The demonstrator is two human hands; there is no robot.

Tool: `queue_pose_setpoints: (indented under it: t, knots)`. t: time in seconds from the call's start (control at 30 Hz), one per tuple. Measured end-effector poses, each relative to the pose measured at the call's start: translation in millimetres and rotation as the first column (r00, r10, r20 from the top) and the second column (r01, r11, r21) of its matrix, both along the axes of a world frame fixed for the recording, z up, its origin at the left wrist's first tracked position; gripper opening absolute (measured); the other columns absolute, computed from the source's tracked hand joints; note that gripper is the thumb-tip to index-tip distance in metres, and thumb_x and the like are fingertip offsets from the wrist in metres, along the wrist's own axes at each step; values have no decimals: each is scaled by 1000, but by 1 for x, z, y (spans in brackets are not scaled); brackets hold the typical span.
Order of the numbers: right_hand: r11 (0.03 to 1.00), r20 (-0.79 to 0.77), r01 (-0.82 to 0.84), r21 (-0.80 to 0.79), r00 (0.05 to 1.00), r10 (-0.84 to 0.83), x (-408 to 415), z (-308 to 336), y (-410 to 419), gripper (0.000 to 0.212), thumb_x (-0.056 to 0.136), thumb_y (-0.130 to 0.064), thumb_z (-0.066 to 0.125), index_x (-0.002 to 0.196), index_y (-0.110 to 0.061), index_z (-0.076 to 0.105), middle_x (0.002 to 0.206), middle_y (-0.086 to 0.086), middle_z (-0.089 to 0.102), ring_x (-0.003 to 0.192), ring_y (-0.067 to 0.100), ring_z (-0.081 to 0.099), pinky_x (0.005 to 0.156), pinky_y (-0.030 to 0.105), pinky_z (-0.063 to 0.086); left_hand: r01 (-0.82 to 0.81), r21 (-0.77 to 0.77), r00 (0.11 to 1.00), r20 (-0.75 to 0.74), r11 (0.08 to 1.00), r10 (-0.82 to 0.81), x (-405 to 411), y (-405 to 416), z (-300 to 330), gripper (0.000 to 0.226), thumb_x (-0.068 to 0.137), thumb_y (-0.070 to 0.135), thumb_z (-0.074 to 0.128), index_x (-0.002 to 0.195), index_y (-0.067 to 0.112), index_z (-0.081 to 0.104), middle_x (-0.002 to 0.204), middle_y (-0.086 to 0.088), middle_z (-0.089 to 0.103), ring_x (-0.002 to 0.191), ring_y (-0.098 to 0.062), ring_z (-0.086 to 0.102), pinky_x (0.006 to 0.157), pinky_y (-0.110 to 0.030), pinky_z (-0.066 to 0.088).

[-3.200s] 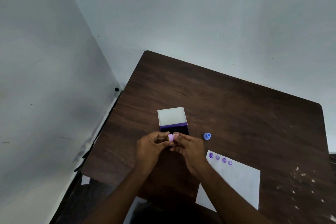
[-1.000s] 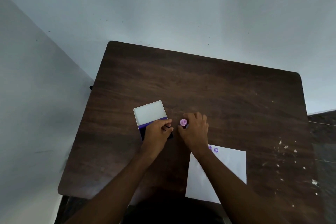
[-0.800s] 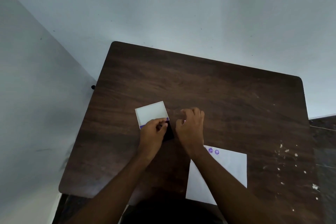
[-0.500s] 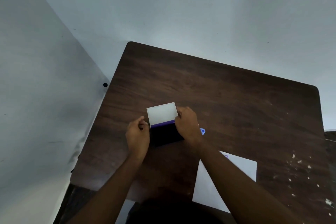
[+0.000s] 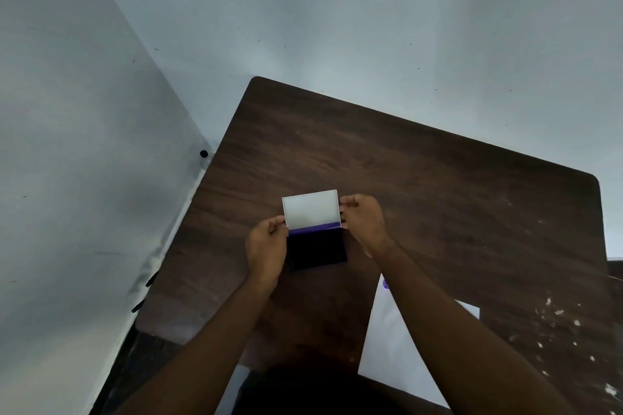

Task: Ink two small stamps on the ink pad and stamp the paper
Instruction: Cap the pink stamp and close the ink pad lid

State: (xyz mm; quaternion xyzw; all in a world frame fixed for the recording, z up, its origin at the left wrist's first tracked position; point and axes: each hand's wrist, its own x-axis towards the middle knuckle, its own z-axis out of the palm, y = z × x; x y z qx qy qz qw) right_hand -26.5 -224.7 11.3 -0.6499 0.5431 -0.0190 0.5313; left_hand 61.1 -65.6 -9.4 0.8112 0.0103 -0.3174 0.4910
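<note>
The ink pad (image 5: 317,251) lies open on the dark wooden table (image 5: 438,185), its pad nearly black with a purple strip at the hinge. Its white lid (image 5: 310,207) is partly raised. My left hand (image 5: 268,248) pinches the lid's left edge and my right hand (image 5: 364,221) pinches its right edge. The white paper (image 5: 391,347) lies at the near right, mostly under my right forearm, with one purple stamp mark (image 5: 385,285) showing at its top corner. No stamp is visible; my right hand and arm hide the spot beside the pad.
The table stands in a corner, with grey walls to the left and behind. White specks (image 5: 553,317) dot the table's right side. A small black knob (image 5: 203,154) sits on the left wall near the table edge.
Both hands have left the small stamps and moved to the ink pad's lid, one on each side edge. The lid now stands more upright. The view has shifted.
</note>
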Motion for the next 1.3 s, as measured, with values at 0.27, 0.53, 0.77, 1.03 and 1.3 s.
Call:
queue_pose_setpoints:
  t: [0.27,0.53,0.77,1.03,1.3]
  knots:
    - [935,90,250,250,956,-280,-11,20,-6,18,84,7,52,89,16,67,80,26,70,64,30,71,45,26,57,-70,-23,998,1,997,70,-4,20,3,31,89,43,58,76,23,77,73,7,75,74,-8,70,82,-43,57]
    - [1000,-103,3,31,995,0,-24,11,4,16,78,-9,65,76,6,70,78,20,73,76,34,72,68,45,61,41,72,999,24,997,-43,-11,36,2,35,78,55,69,66,23,75,62,7,73,62,-8,70,72,-40,59]
    - [984,-233,-147,-97,965,122,-31,11,24,20,84,-14,56,89,2,68,90,20,69,86,36,65,72,40,54,104,220,991,58,970,-119,-13,35,-1,26,73,45,78,59,23,73,56,11,69,51,0,64,62,-34,58]
    - [943,-375,-291,-165,902,213,-26,2,34,15,90,-9,52,87,0,64,97,20,69,82,29,65,46,18,34,200,272,974,47,941,-221,-15,35,-7,17,72,41,80,66,25,75,63,13,72,51,3,64,57,-29,58]
    - [900,-397,-381,-213,875,277,-30,0,39,16,90,-10,52,90,0,64,93,20,67,85,33,64,75,41,55,201,290,975,36,936,-220,-14,34,-8,15,71,38,82,64,26,76,60,14,70,49,2,63,54,-25,55]
